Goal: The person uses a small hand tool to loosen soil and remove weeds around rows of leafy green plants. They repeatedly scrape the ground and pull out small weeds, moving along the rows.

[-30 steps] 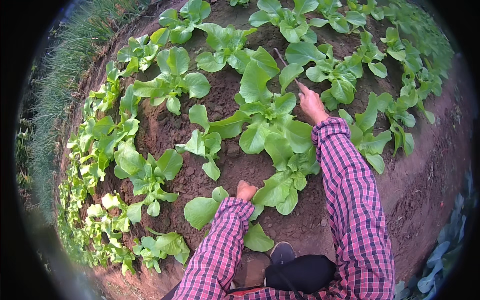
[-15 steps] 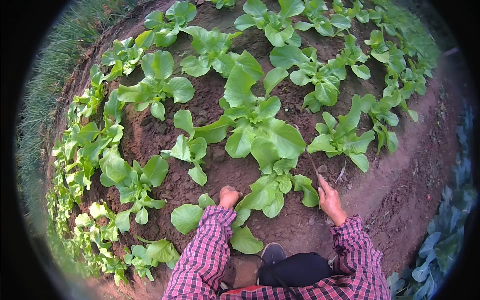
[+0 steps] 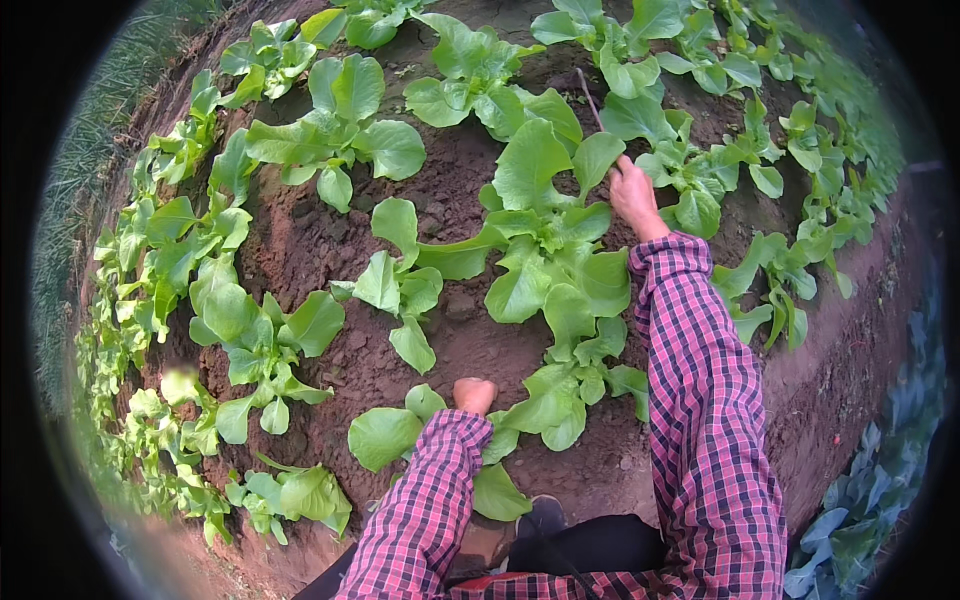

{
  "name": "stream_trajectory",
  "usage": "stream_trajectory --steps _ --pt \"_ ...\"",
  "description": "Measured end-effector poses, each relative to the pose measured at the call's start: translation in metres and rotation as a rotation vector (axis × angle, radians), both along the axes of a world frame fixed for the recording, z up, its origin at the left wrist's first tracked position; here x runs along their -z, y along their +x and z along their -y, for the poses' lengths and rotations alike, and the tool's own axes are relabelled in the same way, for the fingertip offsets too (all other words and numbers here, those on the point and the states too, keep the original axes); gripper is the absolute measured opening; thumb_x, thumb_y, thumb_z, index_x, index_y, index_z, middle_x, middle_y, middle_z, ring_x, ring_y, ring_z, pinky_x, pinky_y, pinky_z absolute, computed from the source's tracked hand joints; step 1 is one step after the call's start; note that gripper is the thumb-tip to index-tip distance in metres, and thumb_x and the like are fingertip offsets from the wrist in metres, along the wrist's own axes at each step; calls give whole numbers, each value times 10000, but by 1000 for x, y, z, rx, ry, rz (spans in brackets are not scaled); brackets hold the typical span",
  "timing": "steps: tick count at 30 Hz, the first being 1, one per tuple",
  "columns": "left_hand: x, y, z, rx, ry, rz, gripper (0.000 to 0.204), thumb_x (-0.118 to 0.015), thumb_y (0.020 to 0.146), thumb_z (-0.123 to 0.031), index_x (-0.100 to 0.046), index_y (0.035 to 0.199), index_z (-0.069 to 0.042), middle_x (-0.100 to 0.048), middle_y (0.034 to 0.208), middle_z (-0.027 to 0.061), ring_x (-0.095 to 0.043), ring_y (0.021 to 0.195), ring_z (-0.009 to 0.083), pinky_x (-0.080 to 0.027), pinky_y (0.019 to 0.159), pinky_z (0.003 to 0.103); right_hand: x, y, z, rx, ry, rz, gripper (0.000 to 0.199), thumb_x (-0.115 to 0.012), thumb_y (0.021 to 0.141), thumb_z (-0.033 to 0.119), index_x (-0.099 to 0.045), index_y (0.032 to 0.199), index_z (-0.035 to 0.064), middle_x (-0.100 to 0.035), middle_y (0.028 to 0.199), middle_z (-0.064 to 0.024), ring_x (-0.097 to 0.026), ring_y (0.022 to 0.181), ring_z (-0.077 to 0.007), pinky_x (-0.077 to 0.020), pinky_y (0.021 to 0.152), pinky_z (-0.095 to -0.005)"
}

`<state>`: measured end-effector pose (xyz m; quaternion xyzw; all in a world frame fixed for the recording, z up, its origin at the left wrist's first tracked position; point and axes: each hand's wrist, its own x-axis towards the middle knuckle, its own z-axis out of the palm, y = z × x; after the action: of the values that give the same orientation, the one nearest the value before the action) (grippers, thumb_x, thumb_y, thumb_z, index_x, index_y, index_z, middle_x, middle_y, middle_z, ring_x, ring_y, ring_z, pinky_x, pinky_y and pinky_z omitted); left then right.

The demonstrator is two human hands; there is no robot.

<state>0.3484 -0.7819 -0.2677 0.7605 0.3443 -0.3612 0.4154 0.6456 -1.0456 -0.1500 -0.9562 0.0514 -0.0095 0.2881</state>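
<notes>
The light is soft and even, like a cloudy day; there are no hard shadows and no glare; the green leaves (image 3: 545, 215) look bright and the soil (image 3: 320, 240) is darker; the middle is sharp; near the round rim things bend and go blurry, most on the left; outside the circle it is all black.

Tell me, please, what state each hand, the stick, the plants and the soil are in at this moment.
right hand: stretched forward, closed on thin stick.
thin stick: held, slanting up out of the hand.
left hand: fisted, resting on soil.
leafy plants: rooted, green.
soil: bare, clumpy.
</notes>
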Motion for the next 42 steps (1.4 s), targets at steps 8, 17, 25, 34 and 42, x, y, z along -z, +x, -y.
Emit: stream_trajectory --steps 8,17,25,34,42 --pt "3 0 -1 -1 -28 2 221 -588 588 -165 -629 683 30 -639 758 198 -614 775 345 -456 701 386 16 -66 -32 -24 89 -141 414 -456 874 165 -429 1282 99 -591 868 -311 -571 861 -469 -451 765 -513" --pt "18 0 -2 336 -23 91 222 -532 657 -185 -650 689 0 -655 800 162 -615 804 350 -472 717 397 -39 -194 -38 -104 177 -278 461 -487 866 107 -408 1320 82 -594 821 -297 -602 783 -439 -474 708 -468" --pt "26 3 3 605 37 151 225 -543 672 -192 -667 717 -10 -651 800 170 -625 782 336 -477 697 398 -5 -83 -66 6 141 14 429 -458 874 124 -424 1299 78 -599 850 -290 -594 813 -436 -465 704 -487" --pt "22 -1 6 262 0 27 265 -539 659 -175 -644 746 53 -639 849 220 -608 874 355 -452 782 404 -40 -157 -141 -264 201 -464 420 -491 864 96 -454 1280 50 -570 1025 -309 -584 965 -407 -464 830 -415" --pt "24 4 4 275 -75 29 255 -587 629 -147 -633 747 74 -634 843 241 -614 841 364 -462 763 398 -6 -64 -169 -326 157 -150 379 -464 882 135 -455 1251 54 -604 826 -271 -586 785 -440 -454 707 -487"
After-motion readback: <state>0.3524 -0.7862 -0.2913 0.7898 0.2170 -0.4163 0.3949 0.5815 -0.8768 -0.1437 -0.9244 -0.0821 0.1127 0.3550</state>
